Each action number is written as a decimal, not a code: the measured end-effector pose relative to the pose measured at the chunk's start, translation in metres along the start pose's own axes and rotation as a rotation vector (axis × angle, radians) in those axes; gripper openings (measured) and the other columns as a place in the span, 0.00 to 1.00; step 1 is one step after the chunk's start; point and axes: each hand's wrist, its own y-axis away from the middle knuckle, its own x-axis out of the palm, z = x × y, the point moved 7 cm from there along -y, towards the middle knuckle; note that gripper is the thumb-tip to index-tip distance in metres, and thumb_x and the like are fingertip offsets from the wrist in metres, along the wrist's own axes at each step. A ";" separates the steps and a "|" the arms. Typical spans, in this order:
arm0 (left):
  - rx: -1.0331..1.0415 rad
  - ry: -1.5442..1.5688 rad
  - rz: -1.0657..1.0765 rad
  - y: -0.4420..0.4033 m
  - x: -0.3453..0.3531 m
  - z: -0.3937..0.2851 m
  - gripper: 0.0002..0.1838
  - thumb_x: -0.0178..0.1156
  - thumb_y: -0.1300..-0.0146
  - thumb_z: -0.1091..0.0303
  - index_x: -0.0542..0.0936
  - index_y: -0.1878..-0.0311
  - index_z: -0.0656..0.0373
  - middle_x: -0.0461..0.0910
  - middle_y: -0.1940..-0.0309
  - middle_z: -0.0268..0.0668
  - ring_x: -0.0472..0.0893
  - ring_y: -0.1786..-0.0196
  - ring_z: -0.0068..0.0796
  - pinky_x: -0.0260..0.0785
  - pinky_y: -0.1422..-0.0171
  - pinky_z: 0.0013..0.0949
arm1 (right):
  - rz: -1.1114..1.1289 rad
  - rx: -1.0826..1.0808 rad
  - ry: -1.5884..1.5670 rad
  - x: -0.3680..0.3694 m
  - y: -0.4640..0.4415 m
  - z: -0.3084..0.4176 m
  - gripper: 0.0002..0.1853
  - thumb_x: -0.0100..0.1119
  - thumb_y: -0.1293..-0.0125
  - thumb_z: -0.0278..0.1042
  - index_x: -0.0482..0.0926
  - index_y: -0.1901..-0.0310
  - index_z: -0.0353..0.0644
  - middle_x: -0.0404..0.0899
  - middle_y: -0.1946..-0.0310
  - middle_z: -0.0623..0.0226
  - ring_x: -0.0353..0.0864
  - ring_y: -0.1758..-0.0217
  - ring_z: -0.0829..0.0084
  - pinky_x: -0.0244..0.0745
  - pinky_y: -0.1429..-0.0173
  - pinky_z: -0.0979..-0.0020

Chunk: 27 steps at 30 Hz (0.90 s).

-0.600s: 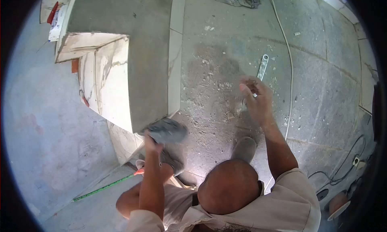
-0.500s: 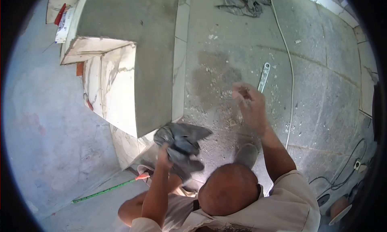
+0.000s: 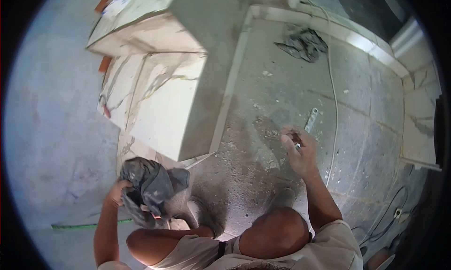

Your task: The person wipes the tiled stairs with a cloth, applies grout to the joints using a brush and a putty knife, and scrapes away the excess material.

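Observation:
At the left, my left hand (image 3: 118, 192) is closed on a crumpled dark grey cloth (image 3: 150, 183), which hangs over the floor beside my left knee. My right hand (image 3: 301, 152) is out in front of me with its fingers curled round. A small pale bit shows inside the curl, but what it belongs to is hidden. Just beyond those knuckles appears a narrow light metal tool (image 3: 311, 119) with a hole at its far end. Its near part is behind the hand, and I cannot tell whether the hand grips it.
A tiled, box-like structure (image 3: 164, 101) stands at the left. A dark crumpled plastic sheet (image 3: 304, 43) lies farther back, beside a pale cable (image 3: 335, 101). Debris dots the floor. A green strip (image 3: 91, 225) lies at lower left. Black cords (image 3: 385, 213) lie at right.
The view has tilted up and shifted. My left hand has carried the cloth leftward, away from the structure's corner. My right hand keeps its curled shape near the metal tool.

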 end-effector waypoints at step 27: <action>0.511 -1.091 -0.766 -0.334 -0.175 -0.086 0.33 0.56 0.41 0.52 0.69 0.31 0.48 0.61 0.26 0.30 0.59 0.26 0.42 0.50 0.28 0.58 | 0.740 -0.842 0.900 0.348 -0.008 0.151 0.44 0.48 0.38 0.74 0.74 0.40 0.36 0.67 0.36 0.46 0.64 0.34 0.46 0.60 0.33 0.50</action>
